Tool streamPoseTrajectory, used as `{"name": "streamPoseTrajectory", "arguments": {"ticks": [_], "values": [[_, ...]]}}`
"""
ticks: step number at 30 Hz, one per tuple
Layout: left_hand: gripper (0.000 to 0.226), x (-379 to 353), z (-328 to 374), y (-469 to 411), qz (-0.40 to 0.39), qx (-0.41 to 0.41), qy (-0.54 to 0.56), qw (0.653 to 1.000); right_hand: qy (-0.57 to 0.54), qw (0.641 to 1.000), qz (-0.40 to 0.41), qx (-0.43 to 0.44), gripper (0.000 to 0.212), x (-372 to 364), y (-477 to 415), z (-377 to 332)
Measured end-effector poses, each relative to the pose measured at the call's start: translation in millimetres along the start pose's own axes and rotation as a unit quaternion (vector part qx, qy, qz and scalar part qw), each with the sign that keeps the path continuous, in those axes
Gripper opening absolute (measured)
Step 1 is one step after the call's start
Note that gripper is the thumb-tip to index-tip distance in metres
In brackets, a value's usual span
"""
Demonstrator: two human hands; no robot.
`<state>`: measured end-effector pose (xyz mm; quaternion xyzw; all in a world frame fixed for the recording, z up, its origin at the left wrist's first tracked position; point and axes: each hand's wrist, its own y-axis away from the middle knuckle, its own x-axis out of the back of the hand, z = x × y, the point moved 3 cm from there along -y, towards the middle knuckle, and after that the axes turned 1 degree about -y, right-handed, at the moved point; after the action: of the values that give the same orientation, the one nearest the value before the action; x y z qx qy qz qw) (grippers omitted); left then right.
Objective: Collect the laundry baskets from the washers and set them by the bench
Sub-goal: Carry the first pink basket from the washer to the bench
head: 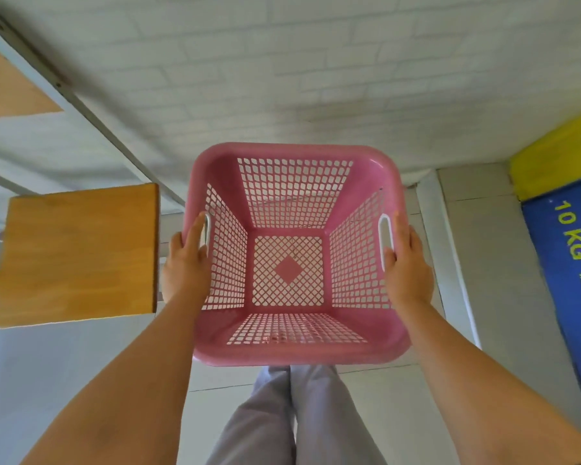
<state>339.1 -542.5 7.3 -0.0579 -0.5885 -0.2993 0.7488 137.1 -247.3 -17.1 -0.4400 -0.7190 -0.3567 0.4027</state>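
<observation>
I look straight down into an empty pink lattice laundry basket [292, 350], held in front of me above the tiled floor. My left hand [185, 263] grips its left rim at the white handle slot. My right hand [408, 263] grips the right rim at the other handle slot. A wooden bench top [78, 256] lies just left of the basket, close to my left hand. At the right edge stands a blue and yellow washer [564, 250] marked "10 KG".
A white brick wall [282, 78] rises ahead of the basket. A second wooden surface on a grey metal frame [7, 85] shows at the upper left. My legs in light grey trousers [296, 417] are below the basket on pale floor tiles.
</observation>
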Motion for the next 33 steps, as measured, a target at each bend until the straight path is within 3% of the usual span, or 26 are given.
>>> {"name": "streamPoseTrajectory", "arguments": {"ticks": [19,33], "values": [[0.053,-115.0,-89.9,-120.5,0.011,0.072,0.011,0.997,0.006,0.997,-0.012,0.071,0.06,-177.1,-105.1,-24.1],[0.065,-142.1,-111.1,-162.1,-0.032,0.101,-0.028,0.994,-0.018,0.998,-0.006,0.059,0.061,-221.4,-114.1,-39.3]]}}
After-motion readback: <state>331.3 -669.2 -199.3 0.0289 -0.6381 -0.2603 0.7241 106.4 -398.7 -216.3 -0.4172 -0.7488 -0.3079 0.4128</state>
